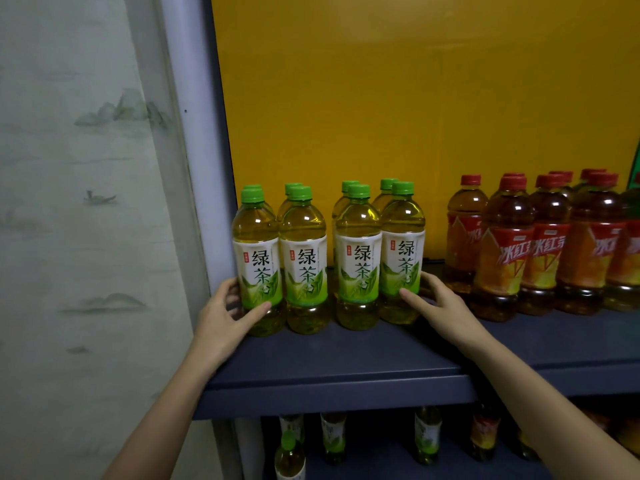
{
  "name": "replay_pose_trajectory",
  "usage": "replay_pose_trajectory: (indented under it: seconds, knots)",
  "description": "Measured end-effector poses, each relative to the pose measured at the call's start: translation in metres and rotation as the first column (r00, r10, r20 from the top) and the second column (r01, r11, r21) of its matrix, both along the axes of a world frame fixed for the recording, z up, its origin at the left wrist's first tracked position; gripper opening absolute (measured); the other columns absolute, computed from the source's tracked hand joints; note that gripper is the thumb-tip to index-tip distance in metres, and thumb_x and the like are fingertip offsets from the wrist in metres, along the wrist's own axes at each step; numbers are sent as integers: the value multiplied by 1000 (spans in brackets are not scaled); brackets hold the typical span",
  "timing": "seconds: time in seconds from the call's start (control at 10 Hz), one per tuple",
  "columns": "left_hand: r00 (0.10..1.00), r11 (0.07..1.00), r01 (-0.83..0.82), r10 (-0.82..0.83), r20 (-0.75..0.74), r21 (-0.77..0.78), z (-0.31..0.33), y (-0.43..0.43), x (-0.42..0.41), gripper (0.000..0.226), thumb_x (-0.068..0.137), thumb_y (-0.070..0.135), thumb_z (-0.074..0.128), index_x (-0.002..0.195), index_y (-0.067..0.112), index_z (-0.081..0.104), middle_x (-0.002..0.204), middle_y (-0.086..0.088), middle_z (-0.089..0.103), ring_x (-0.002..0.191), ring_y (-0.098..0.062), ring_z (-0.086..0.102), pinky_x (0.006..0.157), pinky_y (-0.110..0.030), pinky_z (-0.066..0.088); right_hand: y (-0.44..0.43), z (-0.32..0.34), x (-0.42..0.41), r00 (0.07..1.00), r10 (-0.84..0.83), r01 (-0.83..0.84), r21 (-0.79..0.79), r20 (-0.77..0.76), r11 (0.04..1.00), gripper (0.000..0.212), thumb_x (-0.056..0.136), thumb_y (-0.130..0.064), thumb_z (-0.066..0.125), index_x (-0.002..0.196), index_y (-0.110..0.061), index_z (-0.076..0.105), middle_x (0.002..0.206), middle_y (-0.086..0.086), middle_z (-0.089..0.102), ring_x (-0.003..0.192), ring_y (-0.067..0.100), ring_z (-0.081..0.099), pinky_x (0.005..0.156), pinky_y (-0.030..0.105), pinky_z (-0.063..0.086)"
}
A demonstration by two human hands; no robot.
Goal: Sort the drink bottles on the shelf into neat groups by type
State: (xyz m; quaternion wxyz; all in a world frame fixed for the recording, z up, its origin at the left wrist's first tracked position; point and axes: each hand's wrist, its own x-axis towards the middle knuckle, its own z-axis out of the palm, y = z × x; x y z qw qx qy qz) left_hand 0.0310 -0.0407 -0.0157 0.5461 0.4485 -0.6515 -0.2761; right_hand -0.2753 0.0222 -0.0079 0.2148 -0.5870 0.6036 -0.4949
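Observation:
Several green-capped green tea bottles stand in two rows at the left end of the dark blue shelf. My left hand wraps the base of the leftmost front green tea bottle, thumb across its front. My right hand holds the rightmost front green tea bottle, thumb on its label and fingers behind it. A narrow gap splits the front row into two pairs. To the right, across a wider gap, several red-capped iced red tea bottles stand grouped together.
A yellow panel backs the shelf. A pale shelf post and a painted wall close off the left side. On the lower shelf stand more green tea bottles and a red tea bottle.

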Motion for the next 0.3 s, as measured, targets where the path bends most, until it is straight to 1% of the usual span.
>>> replay_pose_trajectory:
  seconds: [0.1, 0.2, 0.3]
  knots:
    - [995, 993, -100, 100, 12, -58, 9, 15, 10, 57, 75, 9, 72, 126, 4, 47, 119, -12, 56, 109, -24, 54, 91, -30, 44, 22, 6, -11, 996, -50, 49, -12, -74, 999, 60, 88, -30, 59, 141, -14, 35, 140, 3, 45, 129, 18, 42, 100, 27, 36]
    - [994, 976, -107, 107, -8, -187, 35, 44, 13, 35, 79, 5, 66, 112, 12, 56, 107, -11, 59, 97, -19, 60, 75, -9, 46, 67, 27, -27, 993, -43, 30, -118, -110, 993, 47, 87, -20, 59, 131, -19, 44, 131, 1, 53, 121, 13, 50, 100, 29, 41]
    - [1000, 917, -13, 10, -10, -398, 80, 91, 21, 21, 83, 12, 62, 98, 27, 60, 96, 14, 66, 85, 8, 59, 75, -2, 44, 136, 65, -39, 978, -61, -3, -303, -201, 953, 38, 85, -32, 55, 122, -30, 50, 120, -12, 59, 113, 2, 54, 92, 17, 47]
